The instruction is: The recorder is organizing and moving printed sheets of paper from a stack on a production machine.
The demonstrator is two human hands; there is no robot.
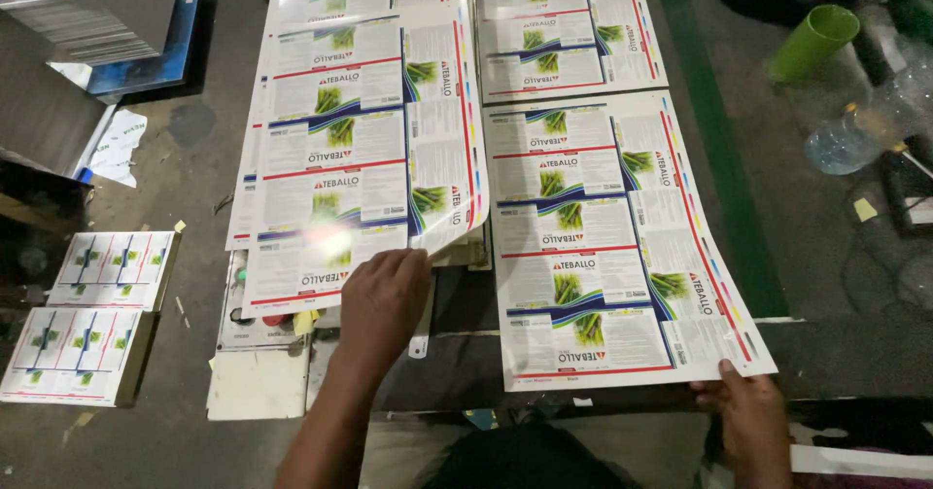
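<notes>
Two large glossy printed sheets with rows of white labels showing green plants lie side by side on a dark work surface. My left hand (381, 299) presses on the near edge of the left sheet stack (360, 149), fingers curled over its lifted corner. My right hand (746, 413) pinches the near right corner of the right sheet (612, 246), which hangs slightly over the surface edge. More printed sheets (559, 22) lie farther back.
Two small stacks of cut labels (92, 338) sit on the floor at left. A grey paper pile (68, 13) stands at the far left. At the right are a green cup (814, 42), a plastic bottle (841, 144) and a green floor stripe (724, 158).
</notes>
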